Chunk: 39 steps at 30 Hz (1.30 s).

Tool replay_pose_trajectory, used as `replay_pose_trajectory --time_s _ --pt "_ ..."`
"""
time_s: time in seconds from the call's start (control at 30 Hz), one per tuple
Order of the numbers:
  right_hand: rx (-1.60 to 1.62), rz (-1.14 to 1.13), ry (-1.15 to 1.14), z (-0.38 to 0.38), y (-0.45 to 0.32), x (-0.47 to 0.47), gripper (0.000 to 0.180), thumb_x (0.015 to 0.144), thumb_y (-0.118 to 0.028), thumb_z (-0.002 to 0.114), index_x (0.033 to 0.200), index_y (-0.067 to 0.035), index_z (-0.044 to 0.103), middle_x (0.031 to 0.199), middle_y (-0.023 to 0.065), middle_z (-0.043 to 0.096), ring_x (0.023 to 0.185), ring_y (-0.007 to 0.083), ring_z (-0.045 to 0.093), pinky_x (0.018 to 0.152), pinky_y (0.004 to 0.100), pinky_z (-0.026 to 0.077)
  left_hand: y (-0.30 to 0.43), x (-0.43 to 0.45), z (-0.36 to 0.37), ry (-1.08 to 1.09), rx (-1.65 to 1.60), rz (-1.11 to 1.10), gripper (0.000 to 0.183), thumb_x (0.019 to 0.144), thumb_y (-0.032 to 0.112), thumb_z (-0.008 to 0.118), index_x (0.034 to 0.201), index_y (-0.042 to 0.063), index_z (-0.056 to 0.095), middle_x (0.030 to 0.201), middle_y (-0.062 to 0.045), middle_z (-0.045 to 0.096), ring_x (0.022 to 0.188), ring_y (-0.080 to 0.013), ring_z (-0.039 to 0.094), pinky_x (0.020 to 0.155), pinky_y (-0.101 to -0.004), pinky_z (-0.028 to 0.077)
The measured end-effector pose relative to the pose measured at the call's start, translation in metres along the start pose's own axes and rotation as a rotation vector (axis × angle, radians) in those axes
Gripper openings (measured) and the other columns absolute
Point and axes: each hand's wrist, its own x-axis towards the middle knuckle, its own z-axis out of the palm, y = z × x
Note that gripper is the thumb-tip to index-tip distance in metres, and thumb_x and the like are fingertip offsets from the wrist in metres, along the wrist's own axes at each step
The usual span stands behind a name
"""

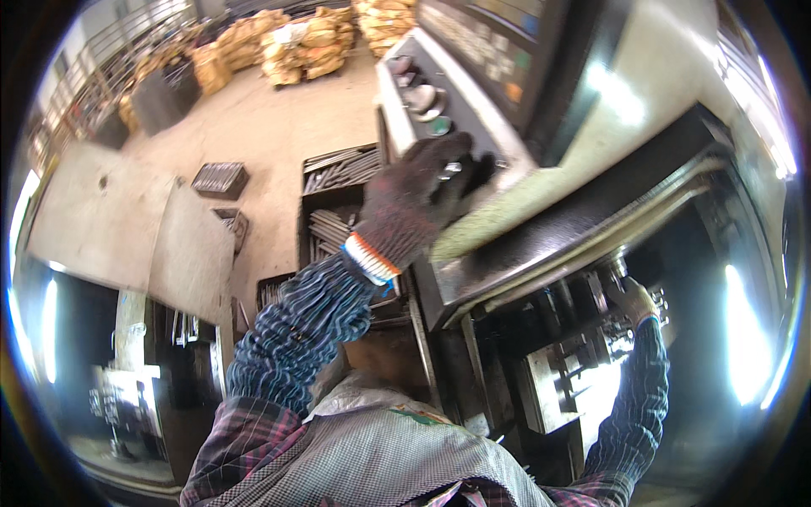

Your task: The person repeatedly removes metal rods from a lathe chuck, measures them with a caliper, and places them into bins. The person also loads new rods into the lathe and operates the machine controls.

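Observation:
My left hand [421,190], in a dark knit glove with a white and orange cuff, is over the lower end of a machine's control panel [466,95]. A small shiny metal piece [451,170] shows at its fingers; whether they grip it is unclear. A green button [440,126] and several round knobs lie just beyond the fingers. My right hand [633,301], gloved too, reaches inside the machine, its fingers at a metal spindle or chuck [616,263]. Its grip is blurred. Below it are metal tool holders [618,342] and a metal block [538,393].
Crates of metal rods [342,168] stand on the floor left of the machine. A smaller crate of rods [220,180] stands further left, near a grey metal panel [127,222]. Bundled yellow sacks [304,51] lie at the back. The machine's dark door edge [545,247] runs between my hands.

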Motion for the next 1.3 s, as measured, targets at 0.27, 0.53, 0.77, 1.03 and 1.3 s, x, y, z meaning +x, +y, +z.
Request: replay_pose_trajectory --time_s 0.27,0.53,0.77,1.03,1.3 --pt "0.392 -0.105 0.101 -0.106 -0.171 -0.185 0.055 0.094 -0.022 0.069 0.145 -0.004 0.059 0.129 0.0212 0.071 0.118 0.0277 0.07 0.098 0.0381 0.054 -0.007 -0.104 -0.051 -0.229 -0.42 -0.097 0.035 0.099 0.015 0.071 0.133 0.006 0.068 0.13 -0.013 0.07 0.116 -0.0251 0.07 0.1 -0.0364 0.056" --pt "0.403 -0.804 -0.477 -0.056 -0.374 -0.285 0.06 0.092 -0.027 0.078 0.146 -0.008 0.06 0.132 0.0143 0.072 0.116 0.0268 0.072 0.098 0.0388 0.058 -0.013 -0.201 -0.187 -0.278 -0.769 -0.558 0.034 0.106 0.019 0.063 0.136 0.004 0.065 0.135 -0.009 0.066 0.11 -0.0161 0.067 0.091 -0.0313 0.058" --pt "0.407 -1.267 -0.79 0.06 -0.551 -0.356 0.056 0.097 -0.025 0.073 0.149 -0.011 0.057 0.125 0.0115 0.073 0.113 0.023 0.071 0.096 0.0352 0.056 -0.002 -0.259 -0.328 0.382 -0.936 -0.69 0.047 0.102 0.037 0.068 0.133 0.001 0.063 0.123 -0.016 0.071 0.09 -0.0238 0.073 0.074 -0.04 0.063" --pt "0.712 -1.206 -1.597 0.103 -0.69 -0.433 0.052 0.099 -0.032 0.075 0.137 0.001 0.063 0.101 0.0017 0.07 0.092 0.0094 0.062 0.081 0.0277 0.053 0.016 -0.342 -0.438 0.878 -0.74 -0.672 0.051 0.105 0.037 0.064 0.142 0.002 0.057 0.132 -0.017 0.067 0.108 -0.028 0.071 0.091 -0.0461 0.061" --pt "0.61 -1.277 -1.474 0.133 -0.792 -0.469 0.051 0.098 -0.048 0.073 0.112 0.001 0.076 0.086 0.0026 0.07 0.075 0.011 0.065 0.071 0.0263 0.053 -0.001 -0.377 -0.553 1.285 -0.083 -0.687 0.057 0.108 0.04 0.059 0.147 -0.002 0.053 0.129 -0.016 0.067 0.108 -0.0238 0.07 0.098 -0.04 0.058"
